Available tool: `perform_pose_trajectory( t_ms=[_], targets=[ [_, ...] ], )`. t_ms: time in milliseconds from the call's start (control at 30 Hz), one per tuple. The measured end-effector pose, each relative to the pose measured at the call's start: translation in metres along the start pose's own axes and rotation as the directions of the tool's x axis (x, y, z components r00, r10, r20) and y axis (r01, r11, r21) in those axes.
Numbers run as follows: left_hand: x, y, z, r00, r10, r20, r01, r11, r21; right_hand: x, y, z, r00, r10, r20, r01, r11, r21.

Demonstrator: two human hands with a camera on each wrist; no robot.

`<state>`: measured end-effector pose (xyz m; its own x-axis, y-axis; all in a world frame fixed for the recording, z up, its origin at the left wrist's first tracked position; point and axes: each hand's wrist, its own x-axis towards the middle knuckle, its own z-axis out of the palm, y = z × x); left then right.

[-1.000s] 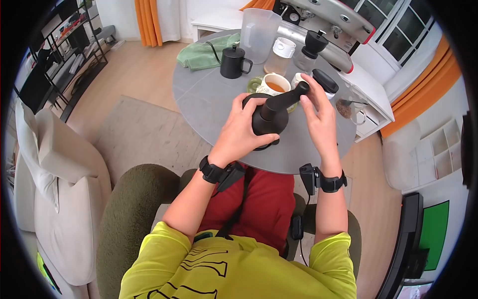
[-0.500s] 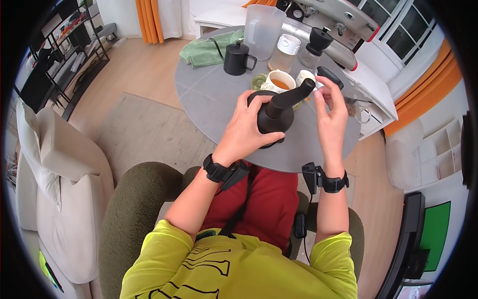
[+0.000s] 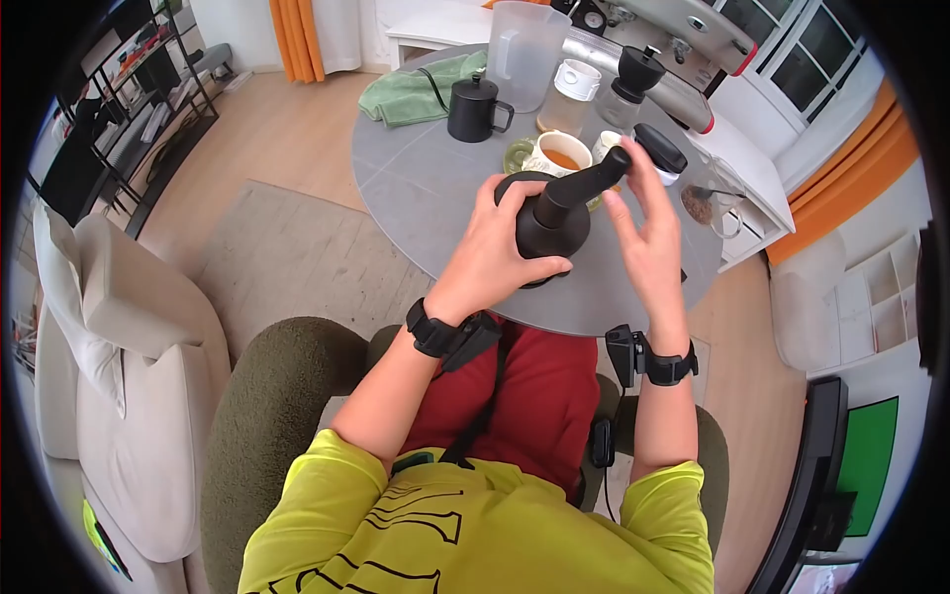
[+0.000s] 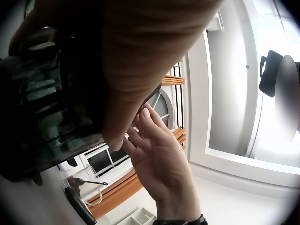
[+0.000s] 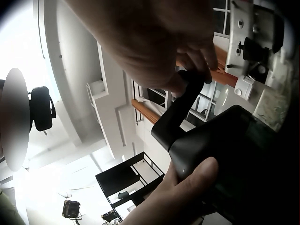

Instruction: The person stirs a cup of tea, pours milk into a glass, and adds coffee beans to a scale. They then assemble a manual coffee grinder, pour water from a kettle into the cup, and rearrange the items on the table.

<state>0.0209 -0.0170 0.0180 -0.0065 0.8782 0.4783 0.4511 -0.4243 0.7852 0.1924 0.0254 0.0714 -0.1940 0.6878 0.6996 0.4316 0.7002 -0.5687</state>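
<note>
My left hand (image 3: 495, 243) grips a black round-bodied device (image 3: 550, 238) over the near part of the table, its thumb across the near side. A thick black arm (image 3: 586, 186) slants up and right from the top of the device, ending in a blunt tip. My right hand (image 3: 653, 226) is at that tip, thumb below it and fairly straight fingers behind it. In the right wrist view, the right fingertips (image 5: 206, 75) and thumb lie on either side of the arm's end. The device's dark, shiny body (image 4: 51, 103) fills the left of the left wrist view.
Behind the device on the round grey table (image 3: 406, 188) stand a cup of amber liquid (image 3: 560, 158), a black lidded pot (image 3: 475, 109), a clear pitcher (image 3: 524, 59), a jar (image 3: 571, 97) and a hand grinder (image 3: 631, 84). A green cloth (image 3: 421, 94) lies farther left.
Half a second ago the right hand was drawn to the right of the arm's tip, fingers bunched; now it is back at the tip, fingers extended. The left hand keeps its grip.
</note>
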Motion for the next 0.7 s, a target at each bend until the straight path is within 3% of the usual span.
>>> perform_pose_trajectory(
  t_ms=[133,200,467,567,600,700],
  targets=[
    [-0.001,0.002,-0.004,0.999,-0.018,0.033,0.017,1.000,0.008,-0.007,0.004,-0.005,1.000,0.025,-0.007,-0.025,1.000,0.009],
    [-0.001,0.003,-0.005,0.998,-0.044,0.036,0.043,0.999,0.014,-0.012,0.005,-0.009,0.989,0.134,-0.065,-0.125,0.984,0.129],
    [0.006,-0.002,-0.011,0.999,-0.047,0.006,0.046,0.996,0.081,-0.071,0.048,-0.014,0.931,0.358,-0.077,-0.339,0.922,0.187],
    [0.018,-0.013,-0.037,0.995,0.039,-0.088,-0.025,0.988,0.153,-0.091,0.074,-0.016,0.890,0.452,-0.055,-0.419,0.861,0.290],
    [0.024,-0.015,-0.049,0.996,-0.020,-0.092,0.034,0.987,0.159,-0.096,0.081,-0.016,0.871,0.489,-0.050,-0.447,0.830,0.333],
    [0.041,-0.027,-0.080,0.977,0.035,-0.211,0.018,0.969,0.248,-0.104,0.083,-0.014,0.840,0.542,-0.031,-0.494,0.787,0.369]
  ],
)
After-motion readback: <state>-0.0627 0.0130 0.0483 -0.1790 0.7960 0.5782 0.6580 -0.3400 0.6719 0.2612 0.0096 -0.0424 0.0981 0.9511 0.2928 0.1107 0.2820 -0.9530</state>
